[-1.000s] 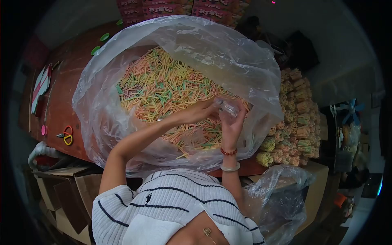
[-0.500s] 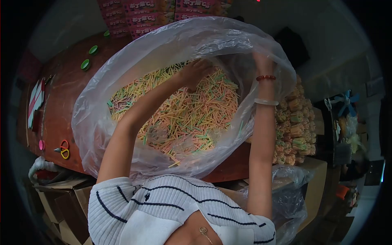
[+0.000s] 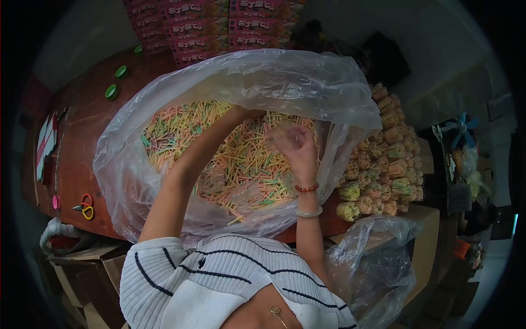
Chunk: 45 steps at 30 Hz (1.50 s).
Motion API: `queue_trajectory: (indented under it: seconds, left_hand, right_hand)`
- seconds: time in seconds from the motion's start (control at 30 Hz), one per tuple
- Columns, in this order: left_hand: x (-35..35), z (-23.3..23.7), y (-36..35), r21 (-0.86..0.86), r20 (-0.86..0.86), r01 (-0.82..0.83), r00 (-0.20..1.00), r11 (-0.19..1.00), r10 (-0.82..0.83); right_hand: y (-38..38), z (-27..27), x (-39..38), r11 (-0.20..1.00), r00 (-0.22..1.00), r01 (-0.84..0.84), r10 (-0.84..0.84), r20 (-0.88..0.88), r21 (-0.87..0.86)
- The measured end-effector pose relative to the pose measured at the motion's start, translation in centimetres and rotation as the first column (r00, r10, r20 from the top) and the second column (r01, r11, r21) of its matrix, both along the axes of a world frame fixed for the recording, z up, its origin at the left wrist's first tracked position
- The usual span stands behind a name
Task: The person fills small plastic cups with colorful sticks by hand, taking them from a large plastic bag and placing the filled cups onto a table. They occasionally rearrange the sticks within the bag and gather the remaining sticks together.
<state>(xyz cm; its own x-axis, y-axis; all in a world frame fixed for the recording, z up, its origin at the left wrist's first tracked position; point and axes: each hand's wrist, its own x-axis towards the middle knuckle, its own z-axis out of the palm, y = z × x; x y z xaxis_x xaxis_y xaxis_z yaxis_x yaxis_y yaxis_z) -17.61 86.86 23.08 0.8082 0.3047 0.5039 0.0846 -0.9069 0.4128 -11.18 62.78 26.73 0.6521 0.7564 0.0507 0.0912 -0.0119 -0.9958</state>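
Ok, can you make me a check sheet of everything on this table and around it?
Surface: brown wooden table, mostly covered by the bag.
Job's things: big clear plastic bag full of coloured sticks.
Clutter: scissors, green lids, bundles of sticks, second plastic bag.
Hands: left hand reaching into the sticks; right hand raised over them, fingers blurred, grip unclear.
Cables: nothing seen.
Surroundings: pink boxes behind, cardboard boxes below.
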Motion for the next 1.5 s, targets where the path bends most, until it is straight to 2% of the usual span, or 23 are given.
queue_trajectory:
  seconds: [0.03,0.1,0.17,0.23,0.27,0.33,0.37,0.47,0.53,0.63,0.83,1.03,1.1,1.13,1.17,1.2,1.27,1.3,1.33,1.37,1.4,1.43,1.5]
  left_hand:
    - [-0.7,0.7,-0.5,-0.041,-0.306,-0.082,0.95,0.996,0.065]
    - [-1.5,-0.7,-0.9,-0.078,-0.288,-0.079,0.956,0.994,0.053]
    - [-2.1,-1.8,-1.3,-0.109,-0.268,-0.074,0.962,0.991,0.043]
    - [-4.9,1.6,-5.0,-0.437,-0.003,0.016,1.0,0.899,-0.019]
    - [-5.7,2.9,-5.8,-0.434,-0.01,0.013,1.0,0.901,-0.019]
    - [-6.7,5.0,-7.0,-0.752,-0.279,-0.226,0.96,0.619,0.011]
    - [-7.3,5.9,-7.8,-0.749,-0.281,-0.229,0.96,0.622,0.015]
    - [-8.7,6.7,-9.8,-0.889,-0.144,-0.173,0.985,0.424,0.099]
    - [-9.3,6.9,-10.6,-0.97,-0.093,-0.108,0.993,0.219,0.079]
    - [-10.1,8.8,-13.1,-0.955,-0.19,-0.213,0.973,0.208,0.128]
    - [-10.0,7.3,-14.6,-0.893,-0.099,-0.085,0.995,0.443,-0.01]
    - [-10.0,6.4,-14.7,-0.908,0.243,0.246,0.969,0.34,-0.053]
    - [-10.7,6.0,-13.5,-0.898,0.147,0.188,0.98,0.398,-0.132]
    - [-11.0,5.9,-12.4,-0.871,0.05,0.143,0.978,0.47,-0.205]
    - [-11.3,6.0,-11.6,-0.867,0.054,0.144,0.979,0.477,-0.197]
    - [-11.7,5.9,-11.1,-0.898,0.074,0.144,0.981,0.416,-0.181]
    - [-13.2,5.2,-9.7,-0.949,0.104,0.144,0.983,0.282,-0.154]
    - [-15.0,0.4,-6.8,-0.976,-0.023,-0.008,0.998,0.217,-0.066]
    - [-15.0,2.1,-6.8,-0.976,-0.023,-0.009,0.998,0.217,-0.063]
    - [-15.4,4.0,-6.6,-0.733,-0.216,-0.01,0.952,0.681,-0.219]
    - [-15.4,5.6,-6.4,-0.295,-0.447,0.114,0.861,0.949,-0.243]
    - [-14.8,5.8,-6.4,-0.29,-0.443,0.114,0.864,0.95,-0.239]
    - [-13.0,6.0,-7.3,-0.018,-0.592,0.286,0.769,0.958,-0.241]
  right_hand:
    - [-0.7,-0.8,-1.4,1.0,0.996,0.0,-0.002,0.086,0.022]
    - [-1.5,-1.7,-3.3,0.999,0.986,-0.001,-0.008,0.169,0.047]
    - [-1.6,-1.9,-4.4,0.997,0.91,0.079,-0.067,0.408,-0.012]
    - [-1.2,-2.1,-5.0,0.998,0.914,0.04,-0.02,0.406,-0.041]
    - [-1.0,-2.2,-5.4,0.998,0.914,0.002,0.026,0.405,-0.07]
    - [-1.0,-3.0,-6.1,1.0,0.942,-0.005,0.015,0.336,-0.03]
    - [-0.8,-3.4,-6.3,1.0,0.962,-0.009,0.006,0.273,0.011]
    - [-1.0,-5.0,-6.8,0.997,0.977,0.007,-0.022,0.211,0.074]
    - [-1.1,-4.8,-7.3,0.998,0.979,0.038,-0.047,0.197,0.052]
    - [-1.4,-4.6,-7.3,0.998,0.98,0.057,-0.063,0.189,0.04]
    - [-1.7,-3.5,-6.9,0.999,0.954,0.012,-0.003,0.3,-0.03]
    - [-2.0,-1.4,-7.1,0.998,0.937,0.001,-0.025,0.348,0.07]
    - [-2.4,-1.7,-7.4,0.997,0.955,-0.014,-0.007,0.295,0.069]
    - [-2.4,-1.8,-7.3,0.983,0.987,-0.025,0.053,-0.154,0.18]
    - [-2.2,-2.0,-7.0,0.959,0.814,0.006,0.16,-0.559,0.284]
    - [-2.3,-2.0,-7.0,0.994,0.996,-0.058,0.051,0.075,0.097]
    - [-3.1,-1.9,-6.2,0.999,0.994,-0.042,0.043,0.101,-0.012]
    - [-3.0,-1.3,-5.6,0.993,0.99,-0.026,0.042,0.138,-0.114]
    - [-3.2,-1.7,-5.3,0.995,0.952,-0.017,0.046,0.303,-0.097]
    - [-3.5,-2.6,-5.4,0.995,0.953,-0.016,0.044,0.3,-0.098]
    - [-3.5,-2.4,-5.5,0.999,0.954,0.02,-0.006,0.299,-0.043]
    - [-3.5,-2.2,-5.4,0.998,0.953,0.053,-0.055,0.299,0.012]
    - [-4.0,-1.9,-5.8,0.999,0.95,0.018,-0.004,0.312,-0.042]
